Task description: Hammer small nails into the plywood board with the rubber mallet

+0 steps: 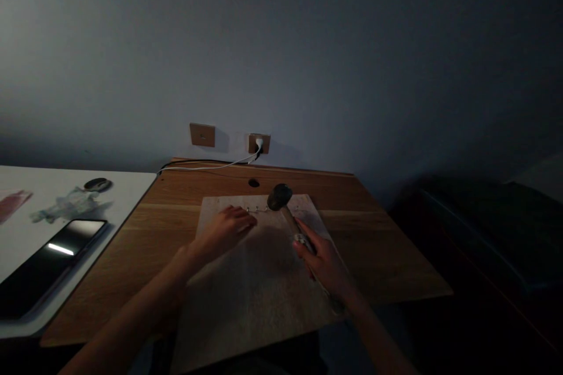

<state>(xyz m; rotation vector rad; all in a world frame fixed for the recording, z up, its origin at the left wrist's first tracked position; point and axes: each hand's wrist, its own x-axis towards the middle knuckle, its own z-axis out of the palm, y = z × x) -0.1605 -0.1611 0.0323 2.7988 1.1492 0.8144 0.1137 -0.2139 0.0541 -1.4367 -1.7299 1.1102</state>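
Note:
My right hand (323, 261) is wrapped round the handle of a mallet (280, 196) with a dark, rounded head. The head is raised over the far part of a pale wooden board (246, 304). Something light is wound round the handle near my fingers. My left hand (226, 228) is over the board's far left part, its fingers loosely bent and nothing visible in them. Just beyond its fingertips, several small shiny pieces, perhaps nails (257, 209), stand in a row along the far edge. The mallet head hides part of that row.
The board lies on a wooden desk (378, 246) against the wall. White and black cables run from a wall socket (259, 143). A white table (127, 187) on the left bears a tablet-like dark device (53, 263), a crumpled clear wrapper (70, 205) and a dark oval object (97, 184).

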